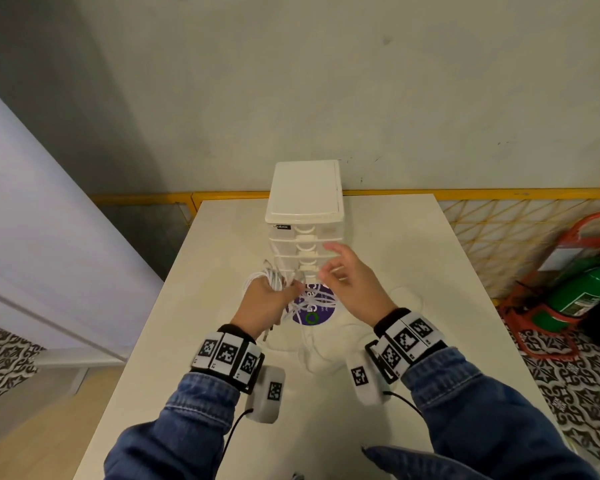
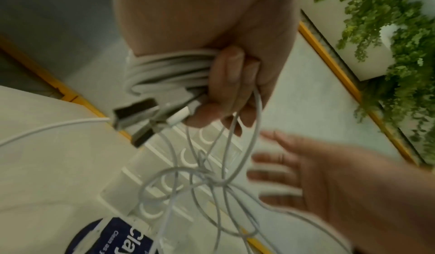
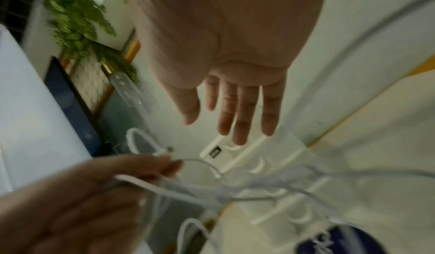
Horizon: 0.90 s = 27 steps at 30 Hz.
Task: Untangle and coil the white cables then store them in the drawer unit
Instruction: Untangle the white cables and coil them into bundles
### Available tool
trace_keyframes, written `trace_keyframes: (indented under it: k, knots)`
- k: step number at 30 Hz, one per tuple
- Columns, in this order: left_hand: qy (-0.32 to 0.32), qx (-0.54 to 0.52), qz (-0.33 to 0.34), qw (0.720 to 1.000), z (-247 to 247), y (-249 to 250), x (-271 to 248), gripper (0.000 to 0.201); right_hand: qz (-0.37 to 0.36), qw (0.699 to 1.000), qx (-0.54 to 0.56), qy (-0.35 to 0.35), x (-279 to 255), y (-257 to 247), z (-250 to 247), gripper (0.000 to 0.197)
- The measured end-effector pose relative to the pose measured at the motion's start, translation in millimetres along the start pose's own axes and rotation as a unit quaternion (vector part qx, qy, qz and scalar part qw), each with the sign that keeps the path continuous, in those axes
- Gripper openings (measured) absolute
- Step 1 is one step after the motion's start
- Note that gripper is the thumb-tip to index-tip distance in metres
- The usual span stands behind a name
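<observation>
a smooth white bench [image 1: 413,258] carries a small drawer unit [image 1: 305,202] of glossy white plastic, a boxy stack with clear drawer fronts and curved handles, standing at the far middle. to the left of centre, the left hand [image 1: 269,301] is raised above the bench, its grip wrapped tight round thin, rubbery white cables [image 2: 169,70]: several loops lie bunched in the fist, flat connector ends poke out beside the fingers [image 2: 227,83], and loose strands hang below in a knotted tangle. under the tangle lies a round purple sticker [image 1: 314,308] on the bench. to the right, the right hand [image 1: 355,280] hovers just in front of the drawers, its grip wide, fingers straight and spread, holding nothing. more slack cable lies on the bench near the wrists.
</observation>
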<state>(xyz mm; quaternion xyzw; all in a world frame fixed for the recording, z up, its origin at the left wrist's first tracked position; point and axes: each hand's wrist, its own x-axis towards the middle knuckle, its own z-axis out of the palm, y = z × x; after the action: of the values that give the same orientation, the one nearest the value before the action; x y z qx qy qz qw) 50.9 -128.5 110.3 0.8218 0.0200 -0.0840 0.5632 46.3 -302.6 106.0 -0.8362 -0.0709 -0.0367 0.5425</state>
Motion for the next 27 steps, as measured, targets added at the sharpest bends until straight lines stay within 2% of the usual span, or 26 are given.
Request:
trace_keyframes:
  k: [2, 4, 5, 7, 8, 11, 13, 17, 18, 23, 25, 27]
  knots:
    - [0.052, -0.039, -0.015, 0.998, -7.1, 0.0, 3.3, 0.038, 0.072, 0.992, -0.089, -0.061, -4.4, 22.1, -4.7, 0.051]
    - [0.103, -0.06, -0.024, 0.993, -17.0, 1.3, 8.1, 0.04, 0.095, 0.966, -0.201, -0.129, -10.6, 43.2, -6.4, 0.044]
    - [0.123, -0.063, -0.024, 0.99, -22.0, 2.9, 9.4, 0.04, 0.085, 0.964, -0.217, -0.126, -12.4, 49.2, -7.2, 0.031]
    - [0.153, -0.065, -0.018, 0.986, -28.3, 4.1, 11.2, 0.036, 0.051, 0.982, -0.164, -0.074, -13.1, 53.8, -9.7, 0.012]
    - [0.165, -0.064, -0.017, 0.984, -30.0, 4.8, 11.2, 0.035, 0.024, 0.988, -0.146, -0.049, -12.1, 54.2, -11.0, 0.014]
    - [0.207, -0.077, -0.025, 0.975, -36.5, 9.9, 9.4, 0.035, -0.023, 0.986, -0.163, -0.01, -8.0, 50.1, -22.6, 0.049]
    - [0.254, -0.108, -0.031, 0.961, -49.0, 13.2, 9.6, 0.03, 0.029, 0.988, -0.151, 0.006, -8.2, 52.1, -34.2, 0.051]
    - [0.326, -0.137, -0.044, 0.934, -77.9, 14.1, 10.5, 0.029, 0.104, 0.986, -0.128, 0.019, -13.2, 67.8, -53.5, 0.008]
    - [0.338, -0.139, -0.046, 0.93, -81.8, 12.5, 10.9, 0.028, 0.111, 0.985, -0.135, 0.018, -14.4, 70.7, -56.3, 0.005]
    - [0.381, -0.137, -0.059, 0.913, -94.9, 4.3, 12.5, 0.032, 0.137, 0.976, -0.164, 0.037, -20.5, 87.4, -70.3, 0.025]
    - [0.386, -0.14, -0.064, 0.91, -98.6, 2.4, 12.0, 0.034, 0.144, 0.977, -0.145, 0.063, -23.1, 92.7, -74.3, 0.025]
    - [0.367, -0.133, -0.062, 0.918, -97.1, 2.1, 10.8, 0.033, 0.142, 0.98, -0.107, 0.094, -23.2, 90.2, -76.2, 0.024]
